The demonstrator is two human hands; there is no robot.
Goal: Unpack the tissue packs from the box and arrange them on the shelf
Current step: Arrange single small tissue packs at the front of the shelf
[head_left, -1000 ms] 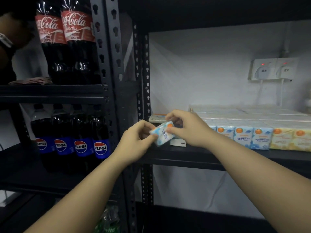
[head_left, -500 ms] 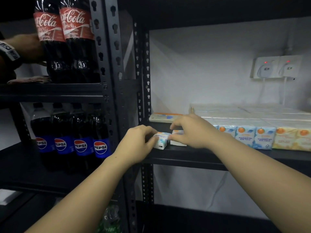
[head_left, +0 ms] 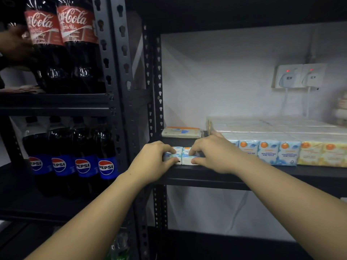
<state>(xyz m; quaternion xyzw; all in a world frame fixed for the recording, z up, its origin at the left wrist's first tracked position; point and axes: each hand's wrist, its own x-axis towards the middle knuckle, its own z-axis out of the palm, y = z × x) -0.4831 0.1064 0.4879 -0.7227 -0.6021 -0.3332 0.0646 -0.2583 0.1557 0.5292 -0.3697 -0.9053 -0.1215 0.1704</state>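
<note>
My left hand [head_left: 152, 162] pinches a small tissue pack [head_left: 171, 157] between thumb and curled fingers at the front edge of the black shelf [head_left: 206, 175], and my right hand [head_left: 212, 156] pinches a second pack [head_left: 187, 158] that stands touching the first on its right. Just beyond my right hand a row of packs [head_left: 277, 152] lines the shelf front with wrapped bundles [head_left: 272, 126] behind it, and one flat pack [head_left: 181, 132] lies alone farther back. On the rack to the left stand Pepsi bottles [head_left: 71, 162], with Coca-Cola bottles [head_left: 62, 44] on the level above.
</note>
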